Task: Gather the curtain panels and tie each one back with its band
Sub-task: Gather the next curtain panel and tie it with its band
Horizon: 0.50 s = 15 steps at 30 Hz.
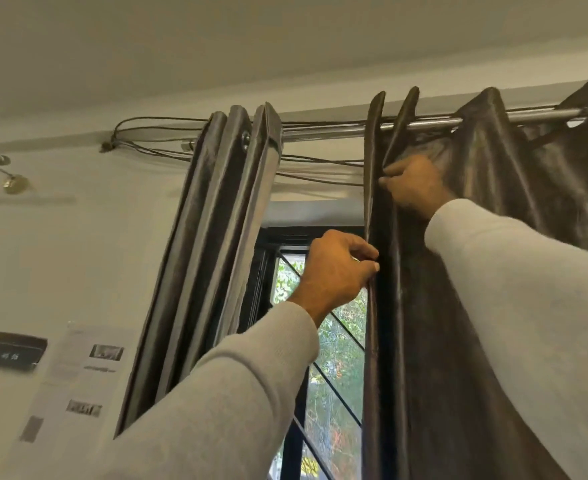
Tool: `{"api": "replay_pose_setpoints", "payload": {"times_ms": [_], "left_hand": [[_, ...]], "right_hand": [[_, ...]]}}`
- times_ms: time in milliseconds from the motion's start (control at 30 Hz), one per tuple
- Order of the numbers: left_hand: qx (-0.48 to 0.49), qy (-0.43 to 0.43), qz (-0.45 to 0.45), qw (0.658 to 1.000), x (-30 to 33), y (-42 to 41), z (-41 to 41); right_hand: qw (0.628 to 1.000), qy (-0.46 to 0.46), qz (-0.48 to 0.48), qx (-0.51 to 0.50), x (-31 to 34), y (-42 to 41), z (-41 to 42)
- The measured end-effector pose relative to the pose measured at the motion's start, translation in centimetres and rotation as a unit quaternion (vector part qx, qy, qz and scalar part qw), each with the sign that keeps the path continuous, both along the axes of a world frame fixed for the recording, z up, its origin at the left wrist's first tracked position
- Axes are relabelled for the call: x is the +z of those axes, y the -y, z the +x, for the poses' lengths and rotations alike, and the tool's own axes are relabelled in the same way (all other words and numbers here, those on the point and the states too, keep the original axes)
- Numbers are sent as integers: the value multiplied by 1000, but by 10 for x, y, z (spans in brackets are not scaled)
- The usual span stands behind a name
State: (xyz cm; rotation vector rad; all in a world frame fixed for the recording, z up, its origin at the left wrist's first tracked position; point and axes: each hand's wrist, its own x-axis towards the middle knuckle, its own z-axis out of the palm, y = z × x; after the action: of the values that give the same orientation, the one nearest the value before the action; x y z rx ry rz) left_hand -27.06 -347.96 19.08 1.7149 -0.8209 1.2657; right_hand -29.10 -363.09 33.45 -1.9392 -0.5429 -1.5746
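A pale wall (77, 258) meets a white ceiling (251, 46), and a metal curtain rod (323, 130) runs across the top of a black-framed window (285, 341) with diagonal bars and green leaves beyond. Loose cords (154, 133) loop from a wall fixing along the rod. Printed papers (77, 368) and a dark plaque (11, 351) are fixed to the wall at the lower left, and a small wall lamp (11, 181) sits higher up.

The left curtain panel (202, 258), grey and shiny, hangs in tight folds at the left side of the window. The right curtain panel (493, 271), dark brown, hangs from the rod and spreads wide toward the right edge of the view.

The left hand (337, 271), in a grey sleeve (216, 393), has its fingers curled close and pinches the leading edge of the right curtain panel in a narrow grip. The right hand (413, 188), higher up and just below the rod, pinches the next fold of the same panel between curled fingers and thumb. The two hands are near each other on neighbouring folds.
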Motion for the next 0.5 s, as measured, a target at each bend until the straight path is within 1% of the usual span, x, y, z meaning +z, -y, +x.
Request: {"api": "replay_pose_setpoints", "payload": {"times_ms": [67, 133, 200, 300, 333, 400, 500], "left_hand": [[-12, 12, -8, 1000, -1, 3, -7], [13, 26, -16, 999, -2, 12, -11], [79, 39, -22, 996, -2, 29, -16], [200, 71, -15, 977, 0, 46, -16], [221, 75, -14, 972, 0, 51, -17], [231, 68, -22, 970, -1, 57, -18], [232, 56, -26, 971, -2, 69, -19]], "right_hand": [[1000, -23, -3, 11, 3, 10, -2], [999, -30, -2, 20, 0, 12, -2], [997, -43, 1, 67, -6, 10, -2], [987, -73, 12, 140, -15, 17, -9], [985, -77, 22, 156, -17, 24, -13], [979, -78, 38, 182, -21, 36, -22], [978, -86, 33, 185, -26, 50, -32]]}}
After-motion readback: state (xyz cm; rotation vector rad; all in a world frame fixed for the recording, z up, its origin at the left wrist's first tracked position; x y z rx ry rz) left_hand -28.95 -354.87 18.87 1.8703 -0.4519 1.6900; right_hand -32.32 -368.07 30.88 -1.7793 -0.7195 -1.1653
